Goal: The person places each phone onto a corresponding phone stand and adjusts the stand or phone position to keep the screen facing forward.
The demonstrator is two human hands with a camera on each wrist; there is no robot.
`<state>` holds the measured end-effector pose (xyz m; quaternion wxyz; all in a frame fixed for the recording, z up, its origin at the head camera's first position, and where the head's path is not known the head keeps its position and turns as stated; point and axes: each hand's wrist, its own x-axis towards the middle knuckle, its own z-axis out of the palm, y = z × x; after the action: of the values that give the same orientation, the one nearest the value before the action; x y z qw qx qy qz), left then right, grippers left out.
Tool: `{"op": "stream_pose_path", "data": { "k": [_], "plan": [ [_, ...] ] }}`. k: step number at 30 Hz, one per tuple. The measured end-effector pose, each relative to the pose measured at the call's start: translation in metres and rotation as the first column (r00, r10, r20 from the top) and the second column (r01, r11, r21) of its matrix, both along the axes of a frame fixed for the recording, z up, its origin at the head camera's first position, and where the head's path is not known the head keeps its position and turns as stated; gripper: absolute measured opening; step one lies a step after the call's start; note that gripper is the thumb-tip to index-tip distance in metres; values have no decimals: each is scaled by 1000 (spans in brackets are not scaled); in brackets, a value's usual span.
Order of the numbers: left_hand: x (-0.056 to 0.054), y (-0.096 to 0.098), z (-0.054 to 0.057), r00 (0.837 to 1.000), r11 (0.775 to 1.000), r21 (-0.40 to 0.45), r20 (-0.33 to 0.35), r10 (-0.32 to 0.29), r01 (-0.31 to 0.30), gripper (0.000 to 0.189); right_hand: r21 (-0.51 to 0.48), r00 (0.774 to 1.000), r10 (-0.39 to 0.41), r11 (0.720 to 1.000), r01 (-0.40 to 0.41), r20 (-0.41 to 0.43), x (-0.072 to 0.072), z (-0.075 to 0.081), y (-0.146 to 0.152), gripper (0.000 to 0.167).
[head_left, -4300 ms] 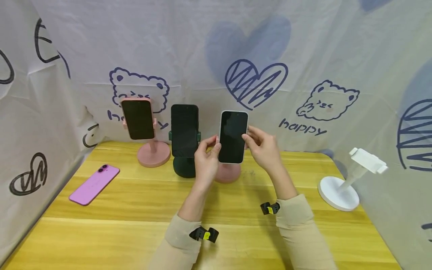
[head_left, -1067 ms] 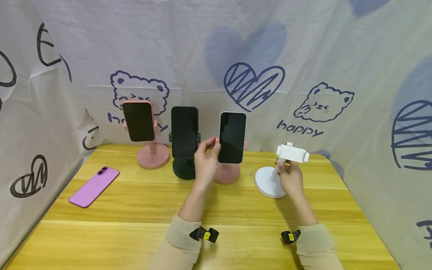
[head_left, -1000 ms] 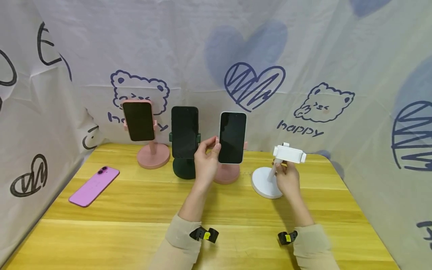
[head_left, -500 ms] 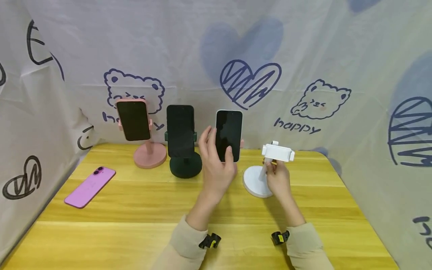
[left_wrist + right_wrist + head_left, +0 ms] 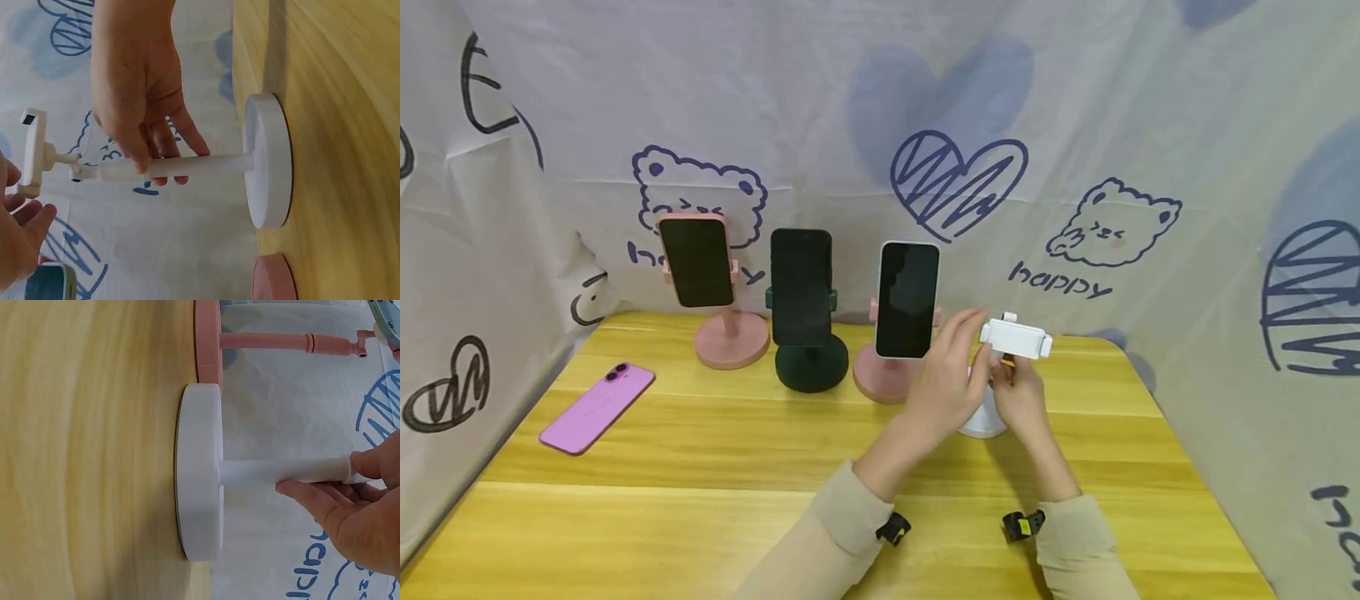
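Observation:
A white phone stand point(image 5: 1018, 339) stands on the table, its bare clamp head tilted toward the camera. My right hand point(image 5: 1021, 398) grips its stem just below the head; the right wrist view shows thumb and fingers round the white stem point(image 5: 262, 471). Close to the left end of the clamp head point(image 5: 34, 153) is my left hand point(image 5: 946, 385), fingers spread and thumb apart. It hides part of the white base in the head view. Just left, a white-framed phone point(image 5: 907, 300) sits upright in a pink stand point(image 5: 880, 372).
Further left, a dark phone point(image 5: 801, 287) is held in a dark green stand point(image 5: 812, 367), and another phone point(image 5: 697, 262) in a pink stand point(image 5: 731, 340). A pink-purple phone point(image 5: 598, 408) lies back up on the wooden table point(image 5: 700, 525). A printed cloth point(image 5: 820, 92) hangs behind.
The white stand has been brought leftward from the right side by my right hand. My left hand has let go of the pink stand's clamp and moved right to the white one.

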<state>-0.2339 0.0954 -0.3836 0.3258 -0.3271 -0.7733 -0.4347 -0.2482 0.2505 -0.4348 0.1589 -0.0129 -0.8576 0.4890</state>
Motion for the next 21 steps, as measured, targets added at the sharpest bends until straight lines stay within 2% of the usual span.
{"op": "stream_pose_path", "data": {
  "k": [2, 4, 7, 9, 10, 12, 15, 18, 21],
  "plan": [
    [-3, 6, 1, 997, 1000, 10, 69, -28, 28, 37, -10, 1000, 11, 1000, -10, 21, 0, 0, 3, 36],
    [-5, 11, 2, 984, 996, 65, 161, -78, 68, 38, -13, 999, 21, 1000, -21, 46, 0, 2, 6, 38],
    [-5, 15, 2, 947, 975, 184, 272, -172, 124, 39, -32, 998, 18, 999, -16, 67, 3, 8, 11, 39],
    [-4, 16, 1, 924, 957, 252, 312, -222, 145, 39, -36, 998, -23, 999, 25, 58, 5, 15, 14, 37],
    [-4, 16, 2, 917, 951, 271, 322, -235, 149, 40, -65, 998, -47, 997, 50, 46, 7, 19, 16, 37],
    [-4, 17, 1, 908, 942, 299, 334, -251, 151, 41, -159, 995, -98, 982, 97, 2, 10, 29, 18, 37],
    [-3, 16, 1, 902, 941, 308, 351, -250, 141, 44, -323, 980, -166, 938, 123, -107, 18, 45, 21, 36],
    [-2, 14, 0, 901, 944, 299, 357, -245, 138, 45, -435, 957, -156, 900, 35, -246, 29, 60, 23, 32],
    [-3, 12, 0, 902, 946, 290, 354, -246, 145, 44, -428, 933, -89, 901, -74, -349, 37, 69, 25, 28]
  ]
}}
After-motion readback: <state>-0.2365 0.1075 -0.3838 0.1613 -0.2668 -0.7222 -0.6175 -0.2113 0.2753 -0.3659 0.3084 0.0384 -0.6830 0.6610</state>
